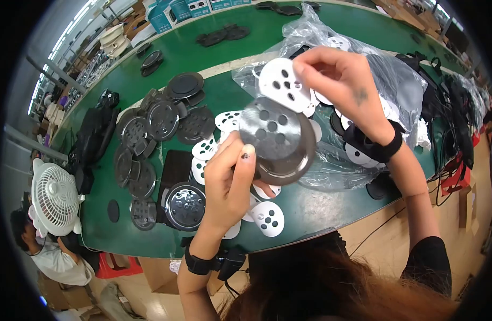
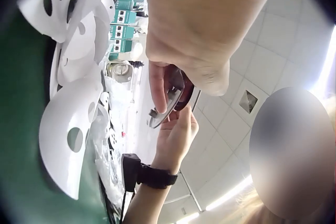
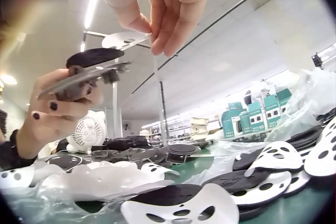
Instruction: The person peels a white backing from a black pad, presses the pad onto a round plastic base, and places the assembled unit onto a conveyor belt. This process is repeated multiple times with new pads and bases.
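My left hand (image 1: 230, 176) grips a dark round plastic part (image 1: 303, 152) by its side, thumb toward me. Over that part lies a shiny grey disc (image 1: 254, 124) with several round holes. My right hand (image 1: 342, 80) pinches a thin white perforated pad (image 1: 271, 70) between thumb and fingertips, just above the grey disc and overlapping its upper edge in the head view. In the right wrist view, the pad (image 3: 118, 39) slants from the right fingertips toward the dark part (image 3: 94, 56). The left fingers partly hide the held part in the left wrist view.
Dark round parts (image 1: 163, 120) cluster on the green table (image 1: 109, 235) at the left. White perforated pads (image 1: 276, 211) lie in front and below the hands. Clear plastic bags (image 1: 331, 174) spread at the right. A white fan (image 1: 53, 187) and a seated person (image 1: 58, 257) are at far left.
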Demonstrator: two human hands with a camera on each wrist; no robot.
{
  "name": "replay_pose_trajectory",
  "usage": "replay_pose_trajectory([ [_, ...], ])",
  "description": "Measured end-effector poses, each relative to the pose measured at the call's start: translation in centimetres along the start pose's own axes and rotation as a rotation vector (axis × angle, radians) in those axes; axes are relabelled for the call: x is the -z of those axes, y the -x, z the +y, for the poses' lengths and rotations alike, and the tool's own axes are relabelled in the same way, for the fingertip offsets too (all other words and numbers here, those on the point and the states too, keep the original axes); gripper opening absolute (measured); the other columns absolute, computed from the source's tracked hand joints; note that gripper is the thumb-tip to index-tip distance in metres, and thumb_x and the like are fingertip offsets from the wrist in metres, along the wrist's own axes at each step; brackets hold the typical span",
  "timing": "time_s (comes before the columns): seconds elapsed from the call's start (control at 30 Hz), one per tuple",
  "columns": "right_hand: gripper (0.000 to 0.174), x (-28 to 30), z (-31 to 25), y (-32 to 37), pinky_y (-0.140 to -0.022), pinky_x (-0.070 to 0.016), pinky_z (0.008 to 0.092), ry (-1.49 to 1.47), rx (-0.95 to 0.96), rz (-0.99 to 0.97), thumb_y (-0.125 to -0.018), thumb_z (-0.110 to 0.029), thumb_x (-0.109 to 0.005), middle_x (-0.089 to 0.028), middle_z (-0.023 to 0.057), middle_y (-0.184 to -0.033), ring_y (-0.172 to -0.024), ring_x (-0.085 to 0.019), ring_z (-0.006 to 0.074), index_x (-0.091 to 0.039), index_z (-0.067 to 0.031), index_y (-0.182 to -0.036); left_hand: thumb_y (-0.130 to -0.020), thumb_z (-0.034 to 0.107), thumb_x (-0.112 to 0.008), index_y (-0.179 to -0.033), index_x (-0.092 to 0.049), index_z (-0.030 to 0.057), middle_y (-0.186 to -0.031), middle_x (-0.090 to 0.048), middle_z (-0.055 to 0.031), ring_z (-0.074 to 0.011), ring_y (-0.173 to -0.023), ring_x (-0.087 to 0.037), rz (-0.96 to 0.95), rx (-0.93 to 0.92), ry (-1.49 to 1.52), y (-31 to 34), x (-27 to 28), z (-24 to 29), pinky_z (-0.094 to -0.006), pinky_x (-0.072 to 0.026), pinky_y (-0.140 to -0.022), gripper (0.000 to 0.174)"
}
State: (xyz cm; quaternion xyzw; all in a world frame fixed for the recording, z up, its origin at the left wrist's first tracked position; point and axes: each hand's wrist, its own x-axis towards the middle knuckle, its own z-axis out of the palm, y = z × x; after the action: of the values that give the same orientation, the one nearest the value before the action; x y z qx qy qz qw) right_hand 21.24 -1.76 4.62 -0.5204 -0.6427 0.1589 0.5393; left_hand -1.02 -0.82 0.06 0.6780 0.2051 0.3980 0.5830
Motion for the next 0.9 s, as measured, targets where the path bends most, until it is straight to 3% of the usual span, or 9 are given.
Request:
replay_pose_trajectory([
  [0.07, 0.022, 0.3, 0.8, -0.6, -0.063, -0.0504, 0.0237, 0.053, 0.029, 0.025, -0.084, -0.015, -0.06, -0.066, 0.0096, -0.073, -0.067, -0.063, 0.0111, -0.065, 0.0056, -0.089, -0.095, 0.017, -0.032, -0.107, -0.046, -0.0133, -0.089, -0.059, -0.018, -0.0206, -0.057, -0.061, -0.064, 0.02, 0.075, 0.3, 0.2, 0.2, -0.0266, -0.0515, -0.045, 0.035],
  [0.13, 0.022, 0.6, 1.4, -0.9, -0.063, -0.0496, 0.0233, 0.041, -0.033, 0.029, -0.084, -0.015, -0.06, -0.066, 0.0089, -0.073, -0.068, -0.062, 0.01, -0.064, 0.0058, -0.09, -0.095, 0.012, -0.036, -0.092, -0.052, -0.0127, -0.099, -0.049, -0.0155, -0.0164, -0.059, -0.062, -0.152, 0.093, 0.24, 0.4, 0.1, 0.7, -0.0217, -0.0485, -0.049, 0.03],
  [0.17, 0.022, 0.6, 1.6, -0.8, -0.062, -0.0491, 0.0234, 0.112, -0.005, -0.029, -0.084, -0.015, -0.061, -0.065, 0.0082, -0.072, -0.068, -0.061, 0.01, -0.064, 0.0058, -0.091, -0.096, 0.015, -0.035, -0.099, -0.052, -0.013, -0.111, -0.048, -0.0206, -0.0169, -0.057, -0.062, -0.188, 0.02, 0.229, 0.4, 0.0, 0.5, -0.0204, -0.0474, -0.05, 0.033],
  [0.33, 0.032, -1.1, 1.1, -0.2, -0.079, -0.0492, 0.0256, -0.071, 0.08, -0.306, -0.089, -0.022, -0.058, -0.066, 0.0116, -0.095, -0.087, -0.063, 0.0145, -0.06, 0.0022, -0.111, -0.097, 0.022, -0.036, -0.111, -0.049, -0.012, -0.108, -0.053, -0.0195, -0.0169, -0.057, -0.063, -0.201, 0.008, 0.214, 0.4, 0.2, 0.2, -0.0209, -0.0478, -0.049, 0.038],
  [0.4, 0.041, -0.9, 0.5, -0.4, -0.088, -0.0457, 0.0302, -0.449, -0.072, -0.384, -0.093, -0.031, -0.051, -0.065, 0.0115, -0.102, -0.098, -0.06, 0.0171, -0.056, 0.0008, -0.117, -0.098, 0.024, -0.036, -0.114, -0.047, -0.0114, -0.105, -0.055, -0.0184, -0.0168, -0.057, -0.063, -0.189, 0.0, 0.212, 0.4, 0.3, 0.0, -0.0213, -0.0481, -0.049, 0.04],
  [0.47, 0.054, -0.5, 0.3, -0.2, -0.096, -0.0401, 0.0334, -0.54, -0.12, -0.502, -0.091, -0.044, -0.05, -0.063, 0.013, -0.108, -0.106, -0.056, 0.0194, -0.053, -0.0004, -0.122, -0.098, 0.027, -0.037, -0.12, -0.044, -0.0104, -0.098, -0.058, -0.0161, -0.0167, -0.057, -0.063, -0.201, -0.006, 0.271, 0.4, 0.4, -0.3, -0.022, -0.0493, -0.048, 0.044],
  [0.57, 0.079, -1.2, 0.7, 0.6, -0.096, -0.0386, 0.0324, -0.648, 0.009, -0.735, -0.074, -0.059, -0.064, -0.058, 0.0141, -0.114, -0.106, -0.054, 0.0201, -0.052, 0.0013, -0.123, -0.098, 0.029, -0.037, -0.119, -0.045, -0.0106, -0.098, -0.057, -0.0164, -0.0177, -0.059, -0.063, -0.187, -0.023, 0.268, 0.3, 0.3, -0.4, -0.0229, -0.0512, -0.047, 0.045],
  [0.67, 0.073, -1.0, 0.7, 0.9, -0.095, -0.0391, 0.0327, -0.768, -0.117, -0.82, -0.071, -0.05, -0.071, -0.059, 0.0133, -0.113, -0.107, -0.054, 0.0201, -0.054, 0.001, -0.12, -0.098, 0.03, -0.038, -0.116, -0.046, -0.011, -0.101, -0.056, -0.0167, -0.0183, -0.062, -0.063, -0.176, -0.014, 0.269, 0.3, 0.2, -0.8, -0.024, -0.053, -0.046, 0.045],
  [0.9, 0.067, -1.6, 1.0, 0.9, -0.096, -0.0376, 0.0332, -0.874, -0.028, -0.843, -0.066, -0.032, -0.08, -0.054, 0.0149, -0.123, -0.113, -0.051, 0.0215, -0.056, 0.0001, -0.119, -0.097, 0.028, -0.04, -0.106, -0.049, -0.0107, -0.103, -0.054, -0.0166, -0.0183, -0.064, -0.063, -0.148, -0.026, 0.279, 0.3, 0.0, -0.9, -0.0237, -0.0538, -0.047, 0.041],
])
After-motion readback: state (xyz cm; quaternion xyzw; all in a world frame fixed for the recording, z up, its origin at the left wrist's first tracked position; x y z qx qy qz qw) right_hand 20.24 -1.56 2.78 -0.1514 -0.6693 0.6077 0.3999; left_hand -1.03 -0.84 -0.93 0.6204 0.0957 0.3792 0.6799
